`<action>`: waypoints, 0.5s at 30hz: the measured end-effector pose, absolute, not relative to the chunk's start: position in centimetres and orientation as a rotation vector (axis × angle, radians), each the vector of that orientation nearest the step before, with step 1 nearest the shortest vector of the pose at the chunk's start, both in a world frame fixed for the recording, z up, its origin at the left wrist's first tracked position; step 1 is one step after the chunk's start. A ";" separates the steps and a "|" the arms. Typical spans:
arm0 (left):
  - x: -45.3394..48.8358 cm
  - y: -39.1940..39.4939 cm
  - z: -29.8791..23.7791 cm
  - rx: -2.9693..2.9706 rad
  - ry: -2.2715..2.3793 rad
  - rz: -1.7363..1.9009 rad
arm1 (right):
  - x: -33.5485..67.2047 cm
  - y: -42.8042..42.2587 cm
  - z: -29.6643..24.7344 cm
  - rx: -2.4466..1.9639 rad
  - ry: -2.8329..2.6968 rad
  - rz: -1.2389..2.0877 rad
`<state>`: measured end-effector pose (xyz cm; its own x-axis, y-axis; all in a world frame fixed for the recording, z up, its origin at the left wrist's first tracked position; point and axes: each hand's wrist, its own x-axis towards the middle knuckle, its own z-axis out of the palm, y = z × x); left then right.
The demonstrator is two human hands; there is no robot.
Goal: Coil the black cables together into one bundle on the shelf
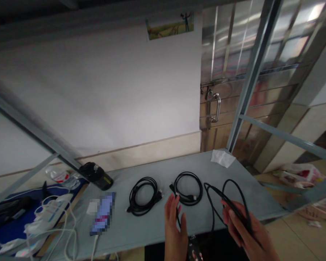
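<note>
My right hand is closed around a partly looped black cable, whose loops stick up above the fingers and hang over the table's front. A thin dark length of cable passes through the fingers of my left hand, which is raised over the front edge with the thumb apart. Just beyond that hand lies a coiled black cable with its plug ends showing. Left of it rests a second, thicker coil of black cable, its connectors at the right side.
On the grey table are a phone with a white cord, a black bottle lying tilted, and a white paper. A white power strip with cords sits at left. Metal posts frame both sides.
</note>
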<state>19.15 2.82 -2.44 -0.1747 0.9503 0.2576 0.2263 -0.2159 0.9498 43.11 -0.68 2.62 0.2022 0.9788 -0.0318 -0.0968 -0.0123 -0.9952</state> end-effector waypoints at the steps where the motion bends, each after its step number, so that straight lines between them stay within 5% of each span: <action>1: 18.8 2.1 -1.9 1.401 1.427 1.497 | 43.8 -1.4 2.3 -1.266 -0.966 1.116; 15: 1.1 -0.6 7.5 1.451 2.177 1.592 | 53.5 0.2 1.8 -1.368 -0.885 0.935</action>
<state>1.11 -0.60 7.54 -0.5490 0.7132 0.4359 0.6315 0.0123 0.7753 53.52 0.23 1.79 0.3879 0.9214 -0.0236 -0.0274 -0.0141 -0.9995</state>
